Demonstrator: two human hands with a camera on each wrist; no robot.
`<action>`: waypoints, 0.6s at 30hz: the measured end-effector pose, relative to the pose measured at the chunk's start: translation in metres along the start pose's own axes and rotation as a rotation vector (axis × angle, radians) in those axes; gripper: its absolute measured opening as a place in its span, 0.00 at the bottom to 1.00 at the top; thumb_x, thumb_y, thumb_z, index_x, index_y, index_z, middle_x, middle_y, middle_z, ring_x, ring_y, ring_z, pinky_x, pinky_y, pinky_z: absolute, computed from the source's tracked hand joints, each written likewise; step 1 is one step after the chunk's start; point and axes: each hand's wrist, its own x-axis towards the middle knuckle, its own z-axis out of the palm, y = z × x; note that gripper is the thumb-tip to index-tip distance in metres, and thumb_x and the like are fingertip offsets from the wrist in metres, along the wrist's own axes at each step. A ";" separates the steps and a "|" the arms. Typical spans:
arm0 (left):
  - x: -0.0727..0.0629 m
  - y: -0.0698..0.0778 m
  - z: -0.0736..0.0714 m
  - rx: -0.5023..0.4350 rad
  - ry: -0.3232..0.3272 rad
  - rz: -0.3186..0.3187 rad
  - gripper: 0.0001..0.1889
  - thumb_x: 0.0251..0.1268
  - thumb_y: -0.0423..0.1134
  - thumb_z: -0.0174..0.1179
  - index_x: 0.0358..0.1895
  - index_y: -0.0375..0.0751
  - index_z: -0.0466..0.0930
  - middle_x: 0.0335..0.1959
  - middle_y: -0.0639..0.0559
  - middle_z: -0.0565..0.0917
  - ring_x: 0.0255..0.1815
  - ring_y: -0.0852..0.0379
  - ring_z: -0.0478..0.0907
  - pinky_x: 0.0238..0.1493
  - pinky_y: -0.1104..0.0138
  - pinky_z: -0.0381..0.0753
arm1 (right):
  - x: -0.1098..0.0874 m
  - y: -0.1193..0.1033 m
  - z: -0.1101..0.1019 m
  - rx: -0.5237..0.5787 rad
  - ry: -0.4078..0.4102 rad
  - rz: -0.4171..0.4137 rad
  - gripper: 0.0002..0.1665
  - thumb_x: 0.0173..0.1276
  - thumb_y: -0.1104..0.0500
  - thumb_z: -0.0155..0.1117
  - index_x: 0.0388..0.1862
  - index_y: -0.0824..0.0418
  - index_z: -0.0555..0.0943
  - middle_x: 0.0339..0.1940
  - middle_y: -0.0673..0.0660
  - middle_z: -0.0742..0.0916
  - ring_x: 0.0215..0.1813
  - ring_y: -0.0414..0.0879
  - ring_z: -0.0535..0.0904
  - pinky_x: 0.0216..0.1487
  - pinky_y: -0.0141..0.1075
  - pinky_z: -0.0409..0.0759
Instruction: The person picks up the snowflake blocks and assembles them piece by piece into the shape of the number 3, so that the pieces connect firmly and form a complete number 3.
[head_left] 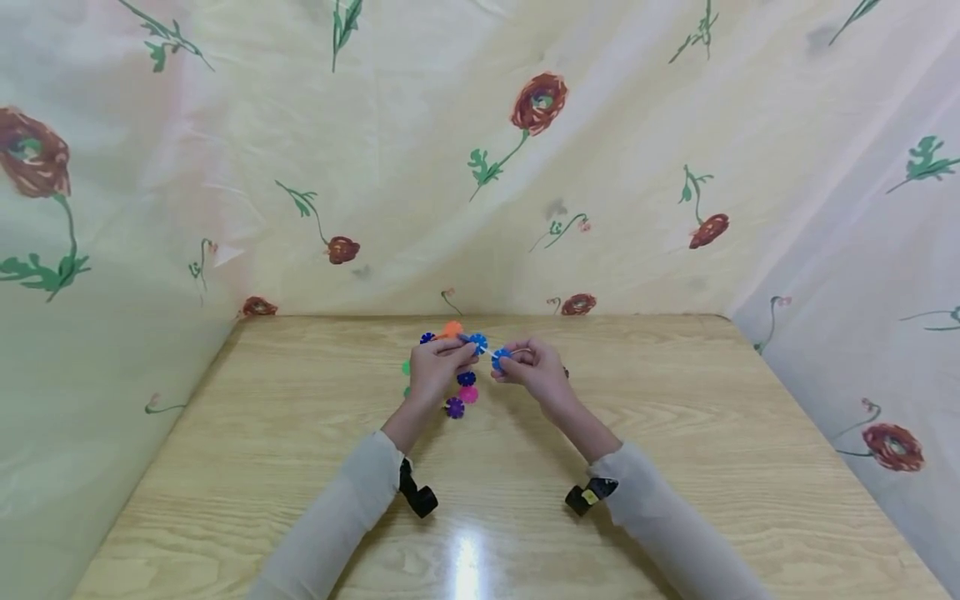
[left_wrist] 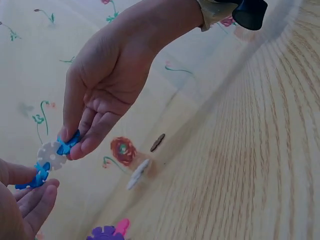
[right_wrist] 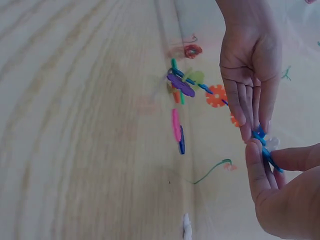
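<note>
In the head view my left hand (head_left: pixel 435 367) pinches a blue notched plastic disc (head_left: pixel 477 343) with thumb and fingers. My right hand (head_left: pixel 538 367) pinches a second blue disc (head_left: pixel 501 359) a little nearer me. A white notched disc (left_wrist: pixel 50 155) spans the gap between the two blue discs, its edges meeting both. All three are held above the table. From the right wrist, the white disc (right_wrist: pixel 272 143) is partly covered by the fingers. Past my left hand, an orange disc (right_wrist: pixel 216 96) belongs to a linked, multicoloured row of discs.
Near my left hand on the wooden table (head_left: pixel 675 467) are a purple disc (head_left: pixel 454 407), a pink disc (head_left: pixel 468 394) and a dark blue disc (head_left: pixel 467 378). Beyond my right hand are a loose white disc (left_wrist: pixel 139 174) and a brown disc (left_wrist: pixel 157 142). Flowered cloth (head_left: pixel 420 167) surrounds the table.
</note>
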 end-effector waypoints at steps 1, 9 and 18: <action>0.000 0.000 -0.001 -0.007 0.004 0.003 0.11 0.64 0.30 0.69 0.47 0.27 0.86 0.42 0.35 0.90 0.35 0.55 0.91 0.53 0.52 0.87 | -0.001 0.001 0.000 -0.012 -0.014 0.006 0.14 0.73 0.71 0.60 0.54 0.75 0.74 0.34 0.55 0.89 0.36 0.43 0.89 0.49 0.42 0.89; 0.004 -0.003 -0.007 0.028 0.000 0.004 0.11 0.59 0.28 0.72 0.44 0.27 0.87 0.38 0.36 0.90 0.30 0.58 0.90 0.46 0.58 0.90 | -0.002 0.007 0.002 -0.171 -0.093 0.061 0.09 0.73 0.68 0.63 0.48 0.73 0.79 0.37 0.69 0.90 0.39 0.54 0.90 0.49 0.50 0.89; 0.015 0.003 -0.016 0.160 -0.033 -0.005 0.09 0.57 0.29 0.74 0.41 0.30 0.89 0.38 0.38 0.91 0.31 0.58 0.89 0.50 0.50 0.88 | 0.001 0.010 0.000 -0.324 -0.170 0.085 0.13 0.70 0.65 0.68 0.48 0.74 0.81 0.39 0.70 0.90 0.38 0.53 0.89 0.45 0.47 0.90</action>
